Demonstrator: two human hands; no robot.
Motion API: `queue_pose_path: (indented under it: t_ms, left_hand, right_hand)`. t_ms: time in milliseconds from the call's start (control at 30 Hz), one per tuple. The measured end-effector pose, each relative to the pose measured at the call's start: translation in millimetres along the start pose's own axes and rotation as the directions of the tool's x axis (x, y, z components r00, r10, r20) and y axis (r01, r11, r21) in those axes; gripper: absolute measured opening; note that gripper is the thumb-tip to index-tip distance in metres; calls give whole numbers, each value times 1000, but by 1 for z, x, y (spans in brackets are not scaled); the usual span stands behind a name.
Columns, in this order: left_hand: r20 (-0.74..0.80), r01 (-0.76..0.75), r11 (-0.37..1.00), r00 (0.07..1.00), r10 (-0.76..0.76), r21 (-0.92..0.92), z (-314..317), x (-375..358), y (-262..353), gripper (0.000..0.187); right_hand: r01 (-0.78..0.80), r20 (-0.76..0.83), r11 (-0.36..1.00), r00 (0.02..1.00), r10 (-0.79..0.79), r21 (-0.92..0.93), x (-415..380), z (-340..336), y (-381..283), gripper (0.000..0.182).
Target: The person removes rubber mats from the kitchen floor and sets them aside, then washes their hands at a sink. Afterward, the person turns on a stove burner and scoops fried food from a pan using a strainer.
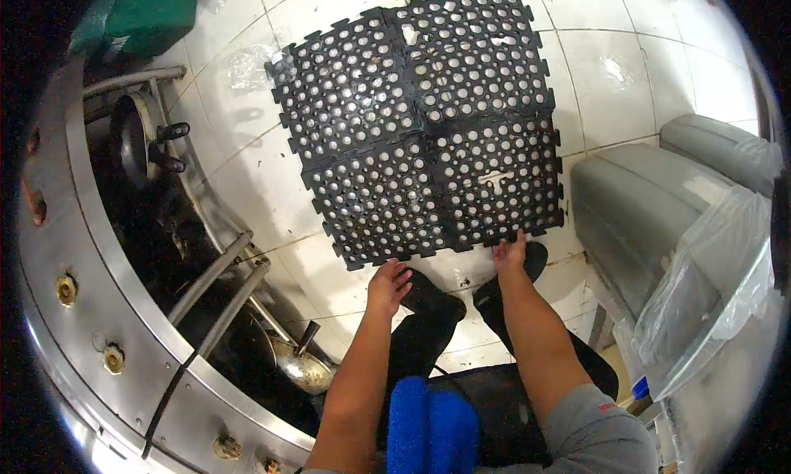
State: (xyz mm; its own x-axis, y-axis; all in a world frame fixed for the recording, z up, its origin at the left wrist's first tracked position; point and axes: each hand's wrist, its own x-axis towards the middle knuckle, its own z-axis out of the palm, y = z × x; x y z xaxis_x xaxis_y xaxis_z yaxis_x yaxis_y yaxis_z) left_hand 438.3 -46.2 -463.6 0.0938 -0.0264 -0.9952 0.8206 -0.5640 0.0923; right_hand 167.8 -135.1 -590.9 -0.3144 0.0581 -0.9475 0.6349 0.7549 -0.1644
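A black rubber floor mat (424, 115) with rows of round holes lies flat on the white tiles in front of me. It is made of interlocking square pieces, with toothed outer edges. My left hand (387, 288) is at the mat's near edge, left of its middle, fingers loosely curved and apart. Farther right along the same edge, my right hand (509, 255) has its fingertips at the mat's teeth. Its fingers are a little apart, and I see no grip around the mat. My dark shoes stand just short of the mat, between and behind the hands.
A stainless steel cooking counter (107, 251) curves along the left, with dark pans (136, 140) on a lower rail. A metal wok (303, 368) sits low beside it. Grey bins (634, 202), one lined with clear plastic (700, 284), stand right. A green container (148, 16) is far left.
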Motion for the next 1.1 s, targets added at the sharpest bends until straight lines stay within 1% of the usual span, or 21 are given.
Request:
queue_pose_path:
  t_ms: [100,167,200,233,267,300,367,400,433,500,567,633,667,700,733,767,800,833,900,967,1100]
  left_hand:
    - [-5,-10,1000,1000,10,5,-1,3,1,36]
    - [6,-7,1000,1000,7,-12,0,5,0,37]
    - [10,-6,1000,1000,6,-19,-1,8,-3,37]
    - [-10,4,1000,1000,-5,-8,-1,12,-6,42]
    - [-31,17,1000,999,-17,3,-2,14,-11,47]
    - [-22,19,1000,1000,-19,-7,2,15,-13,47]
    - [-102,170,971,977,-189,-167,11,13,-21,64]
    - [-52,216,955,972,-231,-202,10,21,-31,80]
    - [-46,216,953,972,-230,-212,9,25,-38,80]
    - [110,216,882,976,-187,-418,11,29,-48,98]
    - [164,206,844,976,-143,-495,14,28,-53,100]
    - [148,85,801,989,5,-592,6,30,-67,96]
    - [144,121,703,989,-27,-701,1,32,-71,76]
    - [151,122,697,988,-20,-706,0,30,-64,76]
    - [227,117,682,971,73,-722,-3,26,-58,63]
    - [295,115,664,941,165,-739,-5,21,-55,51]
    - [267,79,690,949,170,-720,3,1,-37,39]
    - [213,84,705,972,97,-704,11,-21,-17,39]
    - [297,101,758,946,128,-645,-14,-22,-23,34]
    - [280,81,744,949,146,-664,-16,-59,-13,30]
    - [276,36,690,931,240,-723,-46,-111,-23,21]
  right_hand:
    - [65,43,991,997,-70,114,-2,-4,3,40]
    - [14,-108,987,994,3,157,-8,-1,-2,39]
    - [21,-108,988,994,-5,152,-21,-2,-6,39]
    - [1,103,981,995,-21,192,-38,-6,-9,38]
    - [-28,306,974,951,-43,224,-54,-9,-11,37]
    - [-17,308,976,950,-52,217,-65,-12,-14,37]
    - [-1,486,993,872,-56,118,-85,-16,-19,33]
    - [-24,525,996,851,-28,91,-121,-8,-25,28]
    - [-18,528,996,849,-29,82,-146,-2,-28,28]
    - [90,471,995,876,-98,40,-183,7,-31,24]
    - [104,471,993,875,-114,46,-219,13,-36,23]
    - [111,468,993,876,-118,43,-253,14,-41,22]
    - [117,494,993,862,-114,25,-270,17,-45,22]
    - [128,523,992,844,-115,12,-279,20,-48,23]
    - [63,550,997,832,-77,44,-284,19,-50,22]
    - [70,551,997,831,-80,40,-293,19,-52,22]
    - [57,536,998,842,-65,31,-309,22,-54,22]
    - [42,523,999,851,-47,21,-326,25,-57,21]
    - [8,558,1000,830,-19,22,-358,25,-61,20]
    - [-27,603,999,798,-1,36,-397,27,-66,19]
    - [-58,578,997,816,15,56,-480,14,-85,13]
